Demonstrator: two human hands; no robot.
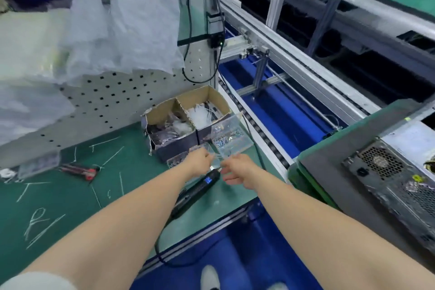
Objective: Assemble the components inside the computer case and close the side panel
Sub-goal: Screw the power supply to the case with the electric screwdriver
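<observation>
The computer case point(397, 186) lies on a green pallet point(313, 172) at the right, its perforated rear with the power supply fan facing me. Both my arms reach forward over the green bench mat point(70, 195). My left hand point(200, 160) is over a clear plastic screw tray point(179, 160), seen from the back with its fingertips curled and hidden. My right hand point(237, 170) hovers beside it, fingers relaxed, close to the tip of a black electric screwdriver point(200, 187) lying on the mat. A second clear tray point(231, 140) holds small silver screws.
A two-part cardboard box point(188, 120) of cable ties and small parts stands behind the trays. Red-handled cutters point(80, 170) and several cut ties lie at the left. A perforated panel point(106, 101) with plastic bags backs the bench. A roller conveyor point(270, 125) runs past on the right.
</observation>
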